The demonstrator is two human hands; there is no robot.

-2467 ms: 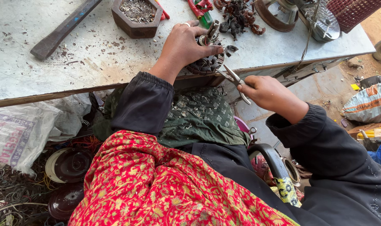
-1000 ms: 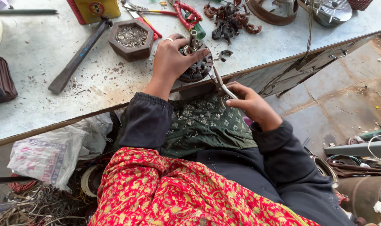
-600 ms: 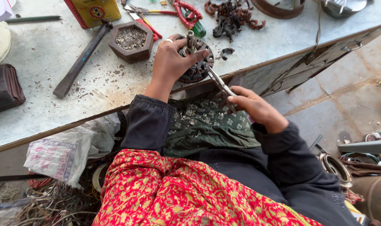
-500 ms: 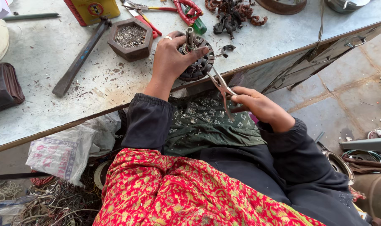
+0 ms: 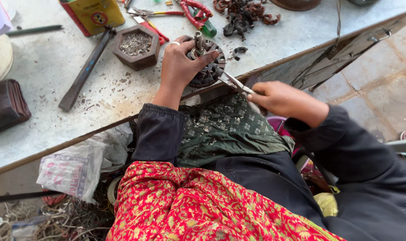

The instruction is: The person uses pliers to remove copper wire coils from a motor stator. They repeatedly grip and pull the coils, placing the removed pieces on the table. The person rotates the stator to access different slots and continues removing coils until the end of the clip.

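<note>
My left hand (image 5: 181, 67) presses down on a round dark motor core (image 5: 208, 70) with a metal shaft, at the near edge of the grey worktable (image 5: 47, 111). My right hand (image 5: 283, 99) grips a pair of metal pliers (image 5: 236, 83) just off the table edge. The pliers' tip reaches the core's right side, under my left thumb. A ring shows on a left finger.
A hexagonal wooden box (image 5: 136, 46) of small metal bits and a long dark bar (image 5: 87, 69) lie left of the core. A yellow tin (image 5: 97, 15), red-handled cutters (image 5: 195, 11) and tangled dark wire scraps (image 5: 243, 13) sit at the back. A plastic bag (image 5: 76, 169) hangs under the table.
The view has shifted, so the table sits more to the right and closer. My right hand has moved the pliers up from my lap to the core's side. My left hand stays on the core.
</note>
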